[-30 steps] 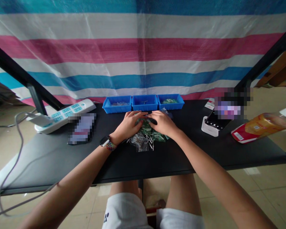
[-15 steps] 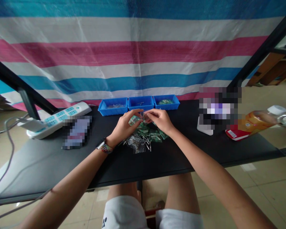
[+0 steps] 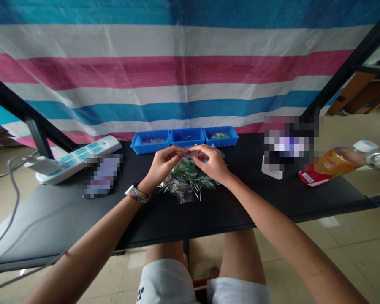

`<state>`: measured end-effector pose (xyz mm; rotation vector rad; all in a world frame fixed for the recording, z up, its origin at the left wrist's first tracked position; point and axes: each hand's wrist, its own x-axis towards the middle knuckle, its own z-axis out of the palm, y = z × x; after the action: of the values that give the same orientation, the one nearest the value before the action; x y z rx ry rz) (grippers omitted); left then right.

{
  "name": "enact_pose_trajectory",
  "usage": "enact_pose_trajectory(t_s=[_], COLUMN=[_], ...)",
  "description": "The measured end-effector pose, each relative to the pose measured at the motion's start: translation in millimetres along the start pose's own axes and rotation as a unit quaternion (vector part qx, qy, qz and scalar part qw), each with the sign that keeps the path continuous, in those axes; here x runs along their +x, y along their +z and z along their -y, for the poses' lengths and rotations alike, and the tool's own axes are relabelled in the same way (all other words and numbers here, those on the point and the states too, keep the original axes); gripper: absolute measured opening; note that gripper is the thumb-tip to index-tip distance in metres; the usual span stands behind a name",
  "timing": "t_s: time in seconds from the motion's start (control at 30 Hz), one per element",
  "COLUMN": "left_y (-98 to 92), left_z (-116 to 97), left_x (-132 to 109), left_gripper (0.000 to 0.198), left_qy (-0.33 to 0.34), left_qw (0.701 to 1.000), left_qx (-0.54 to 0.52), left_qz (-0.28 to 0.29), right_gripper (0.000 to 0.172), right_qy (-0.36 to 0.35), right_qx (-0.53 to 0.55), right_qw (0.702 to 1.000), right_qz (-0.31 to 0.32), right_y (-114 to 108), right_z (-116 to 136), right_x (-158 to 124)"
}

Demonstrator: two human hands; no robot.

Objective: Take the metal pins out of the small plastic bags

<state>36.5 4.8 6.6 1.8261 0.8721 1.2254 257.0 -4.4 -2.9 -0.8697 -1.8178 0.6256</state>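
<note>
My left hand (image 3: 162,166) and my right hand (image 3: 209,162) are raised a little above a black table (image 3: 228,202). Their fingertips meet and pinch a small clear plastic bag (image 3: 190,154) between them. Under the hands lies a pile of small green circuit boards (image 3: 190,172), clear bags and metal pins (image 3: 183,190). Three blue bins (image 3: 184,138) stand in a row just beyond the hands. A band is on my left wrist.
A white power strip (image 3: 79,157) with a cable lies at the left. A blurred object (image 3: 103,175) lies beside it. At the right are a white stand (image 3: 271,169) and a packaged bottle (image 3: 335,164). A striped tarp hangs behind the table.
Both hands have lifted off the pile and come together, taking hold of a small clear bag. The camera view has shifted slightly.
</note>
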Motion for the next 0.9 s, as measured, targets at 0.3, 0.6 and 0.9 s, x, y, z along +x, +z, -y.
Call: enact_pose_trajectory(t_s=[0.3,0.6,0.9], left_y=[3.5,4.8,4.0], left_z=[-6.2,0.6,3.7], left_x=[-1.9,-3.1,1.5], left_gripper=[0.028,0.037,0.024], left_qy=[0.066,0.011,0.001], left_qw=[0.993,0.999,0.998], left_qx=[0.097,0.033,-0.032], left_qz=[-0.009,-0.003,-0.047], right_gripper=[0.02,0.031,0.045], right_qy=[0.048,0.155,0.081], right_qx=[0.051,0.223,0.134], right_qw=[0.995,0.962,0.987], right_qz=[-0.068,0.03,0.03], right_y=[2.7,10.2,7.6], right_z=[-7.9,-5.5,4.5], right_x=[3.9,1.5,-2.8])
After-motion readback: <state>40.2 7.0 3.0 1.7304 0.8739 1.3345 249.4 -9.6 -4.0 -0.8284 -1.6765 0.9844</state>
